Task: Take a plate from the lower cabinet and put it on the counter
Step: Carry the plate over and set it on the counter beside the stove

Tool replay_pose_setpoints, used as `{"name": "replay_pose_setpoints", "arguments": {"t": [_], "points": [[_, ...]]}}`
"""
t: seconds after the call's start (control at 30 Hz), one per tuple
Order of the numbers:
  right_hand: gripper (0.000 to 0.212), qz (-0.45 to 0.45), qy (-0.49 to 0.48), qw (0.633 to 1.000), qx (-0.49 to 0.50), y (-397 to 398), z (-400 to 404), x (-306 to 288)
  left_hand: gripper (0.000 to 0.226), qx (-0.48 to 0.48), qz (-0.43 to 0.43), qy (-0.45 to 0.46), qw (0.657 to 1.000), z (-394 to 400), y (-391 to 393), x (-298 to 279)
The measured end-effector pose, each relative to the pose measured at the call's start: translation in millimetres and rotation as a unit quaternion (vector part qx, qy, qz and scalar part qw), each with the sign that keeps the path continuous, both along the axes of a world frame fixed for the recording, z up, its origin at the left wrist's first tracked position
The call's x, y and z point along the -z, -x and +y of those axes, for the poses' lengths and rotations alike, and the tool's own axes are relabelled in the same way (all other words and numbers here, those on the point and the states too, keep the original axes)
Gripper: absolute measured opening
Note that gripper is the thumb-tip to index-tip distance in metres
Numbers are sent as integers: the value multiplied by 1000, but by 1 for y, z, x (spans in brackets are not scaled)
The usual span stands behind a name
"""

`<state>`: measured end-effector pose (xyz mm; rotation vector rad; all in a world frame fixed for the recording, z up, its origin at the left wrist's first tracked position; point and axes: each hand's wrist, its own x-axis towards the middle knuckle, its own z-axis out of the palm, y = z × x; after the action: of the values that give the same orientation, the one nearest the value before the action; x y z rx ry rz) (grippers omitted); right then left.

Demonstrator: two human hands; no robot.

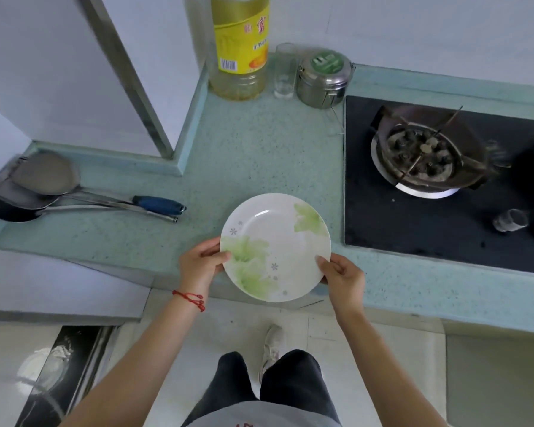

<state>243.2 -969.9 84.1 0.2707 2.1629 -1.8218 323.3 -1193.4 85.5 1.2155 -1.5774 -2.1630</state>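
You hold the round white ceramic plate with pale green leaf prints [275,246] by its rim with both hands: your left hand [199,263] pinches the left edge, thumb on top, and your right hand [342,277] pinches the lower right edge the same way. A red string bracelet [191,298] circles your left wrist. The plate lies face up over the front edge of the speckled pale green stone counter [259,155], its near part jutting past the edge above the floor; you cannot tell whether its base touches the surface. To its left lie long-handled metal ladles [43,186]. At the back stand a tall yellow-labelled oil bottle [239,47], a clear drinking glass [285,70] and a steel lidded canister [324,77]. To the right sits a black gas hob [429,217].
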Motion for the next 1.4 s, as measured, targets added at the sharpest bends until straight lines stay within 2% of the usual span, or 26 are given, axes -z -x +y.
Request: {"name": "replay_pose_setpoints", "arguments": {"t": [0.4, 0.63, 0.77, 0.9, 1.03, 1.2, 1.4], "points": [[5, -23, -9, 1000, 3, 90, -34, 4, 43, -4, -9, -15, 1000, -31, 94, 6], [18, -26, -43, 999, 19, 122, -64, 5, 42, -2, -18, -6, 1000, -58, 131, 10], [12, -20, -64, 998, 19, 136, -77, 4, 40, -7, -27, -8, 1000, -70, 145, 13], [22, -16, -66, 997, 21, 148, -85, 5, 38, -3, -23, -8, 1000, -78, 158, 15], [10, -20, -81, 996, 21, 156, -91, 6, 39, 2, -20, -7, 1000, -83, 169, 15], [21, -21, -74, 997, 18, 163, -96, 6, 39, 5, -31, 3, 1000, -87, 176, 17], [8, -22, -126, 992, 23, 166, -101, 8, 39, 20, -47, 27, 998, -91, 180, 22]]}}
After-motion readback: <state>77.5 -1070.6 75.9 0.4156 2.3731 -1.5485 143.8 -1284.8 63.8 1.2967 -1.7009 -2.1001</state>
